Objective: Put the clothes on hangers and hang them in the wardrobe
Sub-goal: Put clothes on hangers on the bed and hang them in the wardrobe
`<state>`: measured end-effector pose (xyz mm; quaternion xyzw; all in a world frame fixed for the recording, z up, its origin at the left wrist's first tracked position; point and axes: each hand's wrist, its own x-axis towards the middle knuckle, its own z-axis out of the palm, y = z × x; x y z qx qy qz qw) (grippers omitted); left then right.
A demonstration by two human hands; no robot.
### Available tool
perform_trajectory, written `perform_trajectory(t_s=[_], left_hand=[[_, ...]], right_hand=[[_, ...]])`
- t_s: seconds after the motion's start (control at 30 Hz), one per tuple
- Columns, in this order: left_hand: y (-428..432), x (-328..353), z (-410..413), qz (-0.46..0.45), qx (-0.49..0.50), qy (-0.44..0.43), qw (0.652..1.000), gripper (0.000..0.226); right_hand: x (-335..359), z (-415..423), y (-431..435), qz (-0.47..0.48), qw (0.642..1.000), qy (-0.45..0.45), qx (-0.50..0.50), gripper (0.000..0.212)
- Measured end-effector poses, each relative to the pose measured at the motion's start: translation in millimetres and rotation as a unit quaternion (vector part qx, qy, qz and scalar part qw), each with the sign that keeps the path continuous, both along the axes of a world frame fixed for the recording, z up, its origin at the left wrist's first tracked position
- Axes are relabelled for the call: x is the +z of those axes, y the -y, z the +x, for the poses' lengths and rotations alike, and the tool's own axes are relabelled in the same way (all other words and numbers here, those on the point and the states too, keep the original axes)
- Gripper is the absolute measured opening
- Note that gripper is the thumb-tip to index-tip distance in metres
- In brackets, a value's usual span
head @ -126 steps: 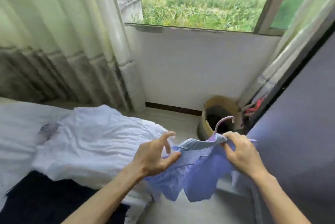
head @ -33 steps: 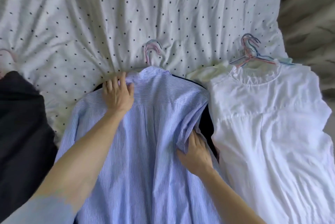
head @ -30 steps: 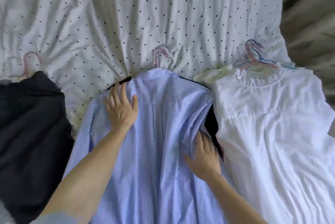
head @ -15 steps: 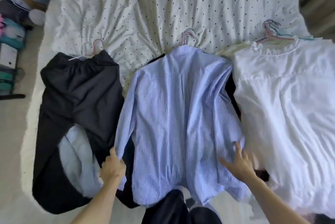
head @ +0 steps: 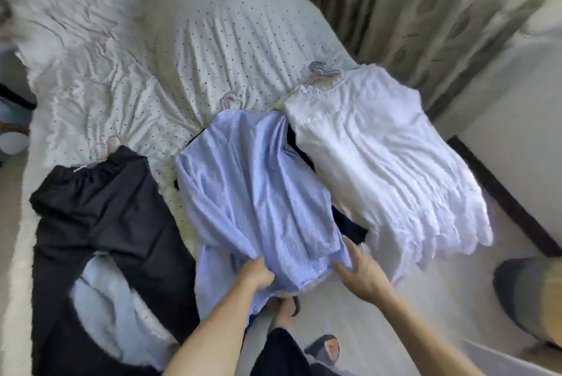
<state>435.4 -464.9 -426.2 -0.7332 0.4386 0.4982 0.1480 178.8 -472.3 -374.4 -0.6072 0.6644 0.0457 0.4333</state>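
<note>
A blue striped shirt [head: 252,193] lies on the bed on a pink hanger [head: 228,100], its hook poking out above the collar. My left hand [head: 255,273] grips the shirt's lower hem, which is bunched up. My right hand [head: 363,273] holds the hem's right corner, fingers under the cloth. Right of the shirt lies a white dress [head: 383,162] on a pastel hanger [head: 319,71]. To the left lie black trousers [head: 100,214] on a pink hanger [head: 111,144], over a light blue garment [head: 106,311].
The dotted white bedsheet [head: 152,56] covers the bed behind the clothes. Patterned curtains [head: 410,10] hang at the back right. A woven basket [head: 532,299] stands on the floor at the right edge. A dark garment [head: 349,223] peeks out beneath the shirt.
Both hands have come together at the shirt's lower hem and gathered it upward. The view has swung right, bringing the curtains and basket into sight.
</note>
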Motion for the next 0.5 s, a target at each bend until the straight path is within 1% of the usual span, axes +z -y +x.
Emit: perform_trajectory(t_s=[0.07, 0.13, 0.2, 0.27, 0.37, 0.5], left_hand=[[12, 26, -32, -0.006, -0.092, 0.018, 0.996, 0.056], [25, 54, -66, -0.039, -0.189, 0.014, 0.981, 0.057], [38, 85, -102, -0.084, -0.266, 0.006, 0.96, 0.052], [52, 119, -142, -0.142, -0.335, -0.008, 0.931, 0.051], [76, 172, -207, -0.259, -0.439, -0.039, 0.86, 0.051], [86, 237, -300, -0.387, -0.524, -0.102, 0.752, 0.05]], right_hand=[[24, -24, -18, -0.041, 0.999, 0.0, -0.025, 0.065], [48, -46, -38, -0.08, 0.995, 0.002, -0.056, 0.06], [73, -70, -58, -0.117, 0.988, 0.006, -0.097, 0.056], [101, -95, -78, -0.163, 0.976, 0.013, -0.143, 0.051], [144, -136, -107, -0.245, 0.942, 0.006, -0.23, 0.046], [202, -191, -151, -0.349, 0.873, -0.055, -0.336, 0.044]])
